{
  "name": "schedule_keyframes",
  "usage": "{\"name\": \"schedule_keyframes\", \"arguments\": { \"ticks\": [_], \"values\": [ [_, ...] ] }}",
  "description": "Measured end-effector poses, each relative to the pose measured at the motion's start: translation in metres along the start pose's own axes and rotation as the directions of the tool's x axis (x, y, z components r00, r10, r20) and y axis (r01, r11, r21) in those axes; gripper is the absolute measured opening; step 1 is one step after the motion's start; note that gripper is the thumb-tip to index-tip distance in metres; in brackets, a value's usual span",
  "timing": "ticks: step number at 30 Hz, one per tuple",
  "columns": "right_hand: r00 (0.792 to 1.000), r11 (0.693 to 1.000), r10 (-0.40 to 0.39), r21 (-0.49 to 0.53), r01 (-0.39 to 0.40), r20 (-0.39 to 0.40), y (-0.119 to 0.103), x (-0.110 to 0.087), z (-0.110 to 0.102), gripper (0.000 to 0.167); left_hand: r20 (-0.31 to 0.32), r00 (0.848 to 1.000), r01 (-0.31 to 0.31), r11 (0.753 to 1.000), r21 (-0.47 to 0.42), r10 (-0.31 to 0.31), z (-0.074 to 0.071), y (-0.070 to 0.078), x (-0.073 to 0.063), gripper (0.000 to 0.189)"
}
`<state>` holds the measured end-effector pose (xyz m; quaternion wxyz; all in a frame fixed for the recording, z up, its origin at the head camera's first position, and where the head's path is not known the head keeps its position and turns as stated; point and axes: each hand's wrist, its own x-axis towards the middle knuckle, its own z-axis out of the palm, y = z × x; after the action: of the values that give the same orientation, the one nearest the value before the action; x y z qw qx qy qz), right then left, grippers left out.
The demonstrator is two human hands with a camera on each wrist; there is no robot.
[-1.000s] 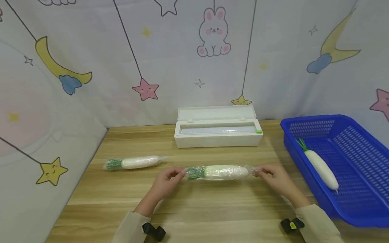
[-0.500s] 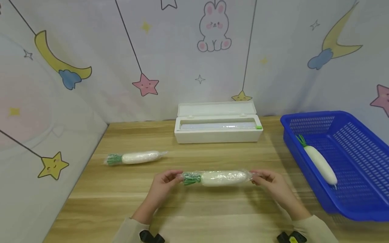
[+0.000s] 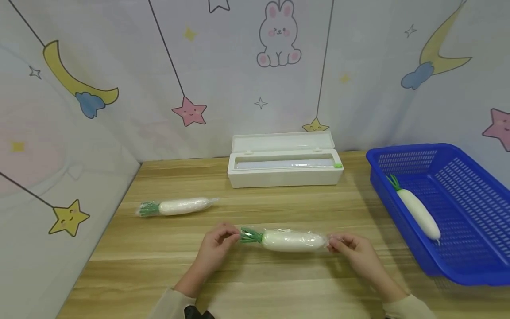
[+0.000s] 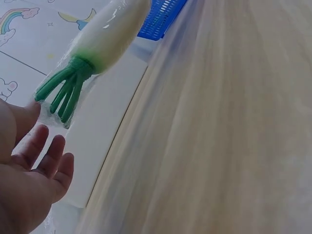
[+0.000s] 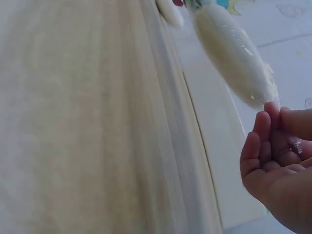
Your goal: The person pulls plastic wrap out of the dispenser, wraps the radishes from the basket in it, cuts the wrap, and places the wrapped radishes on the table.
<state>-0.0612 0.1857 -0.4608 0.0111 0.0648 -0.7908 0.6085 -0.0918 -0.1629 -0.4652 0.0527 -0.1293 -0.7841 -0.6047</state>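
Observation:
A white radish [image 3: 292, 240] with green leaf stalks, wrapped in clear plastic film, is held between both hands above the wooden table. My left hand [image 3: 217, 246] pinches the film at the leafy end; in the left wrist view thumb and forefinger meet the film just past the green stalks [image 4: 66, 90]. My right hand [image 3: 354, 252] pinches the film at the tip end, and the right wrist view shows the radish body [image 5: 236, 53] running away from those fingertips. A second film-wrapped radish [image 3: 183, 207] lies on the table to the left.
A white film-dispenser box [image 3: 284, 178] with its lid raised stands at the back of the table [image 3: 287, 288]. On the right, a blue plastic basket [image 3: 398, 221] contains one unwrapped radish [image 3: 420, 215]. Behind the table hangs a printed cloth [image 3: 223, 66].
Both hands have brought the wrapped radish slightly nearer the person, and it has turned in the film so its stalks look more spread. The other radishes stay put.

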Motion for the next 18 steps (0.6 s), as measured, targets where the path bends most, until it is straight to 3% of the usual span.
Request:
{"name": "schedule_keyframes", "arguments": {
  "ticks": [2,3,4,5,7,9,12,13,15,17,18],
  "values": [
    [0.987,0.987,-0.161,-0.003,0.161,0.002,0.001,-0.005,0.005,0.013,0.006,0.998,0.057,0.997,-0.043,-0.057,-0.003,-0.002,0.005,0.004],
    [0.966,0.966,-0.26,0.004,0.259,0.012,0.001,-0.008,0.007,0.013,0.008,0.995,0.098,0.993,-0.067,-0.098,-0.005,-0.003,0.008,0.006],
    [0.933,0.933,-0.36,0.019,0.36,0.025,0.001,-0.01,0.01,0.017,0.011,0.989,0.145,0.985,-0.094,-0.145,-0.007,-0.003,0.012,0.009],
    [0.885,0.886,-0.464,0.04,0.463,0.044,0.0,-0.012,0.013,0.02,0.011,0.981,0.194,0.973,-0.122,-0.194,-0.01,-0.004,0.017,0.01],
    [0.755,0.76,-0.65,0.078,0.645,0.09,-0.004,-0.015,0.021,0.022,0.012,0.966,0.258,0.952,-0.162,-0.26,-0.014,-0.004,0.027,0.015],
    [0.597,0.613,-0.789,0.127,0.78,0.145,-0.011,-0.017,0.031,0.017,0.032,0.96,0.28,0.945,-0.167,-0.278,-0.018,-0.004,0.037,0.018],
    [0.371,0.413,-0.901,0.178,0.893,0.225,-0.027,-0.019,0.046,0.017,0.105,0.958,0.281,0.947,-0.153,-0.267,-0.019,-0.001,0.051,0.021],
    [0.313,0.365,-0.915,0.192,0.911,0.255,-0.031,-0.02,0.051,0.017,0.143,0.956,0.277,0.95,-0.144,-0.257,-0.018,0.0,0.055,0.022],
    [0.253,0.328,-0.913,0.207,0.922,0.319,-0.035,-0.026,0.059,0.015,0.226,0.944,0.273,0.954,-0.122,-0.241,-0.016,0.003,0.061,0.023],
    [0.237,0.333,-0.891,0.202,0.921,0.386,-0.033,-0.032,0.066,0.011,0.307,0.923,0.269,0.96,-0.082,-0.232,-0.012,0.009,0.065,0.023],
    [0.307,0.431,-0.843,0.214,0.877,0.441,-0.032,-0.039,0.07,0.01,0.345,0.909,0.266,0.963,-0.049,-0.234,-0.01,0.012,0.067,0.022]
  ]
}}
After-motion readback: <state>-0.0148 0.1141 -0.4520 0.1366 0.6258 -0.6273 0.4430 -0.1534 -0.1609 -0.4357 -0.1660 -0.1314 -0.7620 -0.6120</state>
